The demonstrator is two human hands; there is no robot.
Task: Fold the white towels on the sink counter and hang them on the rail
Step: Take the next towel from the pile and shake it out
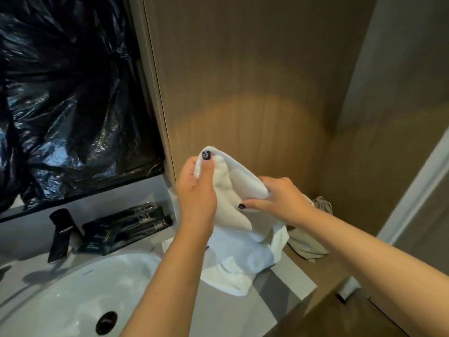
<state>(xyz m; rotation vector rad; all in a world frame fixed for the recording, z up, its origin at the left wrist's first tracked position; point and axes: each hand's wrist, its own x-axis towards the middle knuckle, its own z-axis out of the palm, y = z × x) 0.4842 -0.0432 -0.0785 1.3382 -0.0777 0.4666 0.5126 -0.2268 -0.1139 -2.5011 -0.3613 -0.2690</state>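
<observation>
Your left hand [196,190] holds a white towel [238,215] at centre frame, thumb pressed on its top corner, the grip clamped on the cloth. Your right hand [281,198] pinches a fold of the same towel just to the right, its grip also clamped on it. The towel hangs down from both hands and its lower end lies bunched on the grey bench [262,305], beside the white sink [73,295] at lower left. A beige cloth [308,244] lies right of the towel, against the wooden wall [243,93]. A black tap [60,234] and dark packets [126,227] stand behind the sink. Black plastic sheeting [73,93] fills the upper left of the frame.
</observation>
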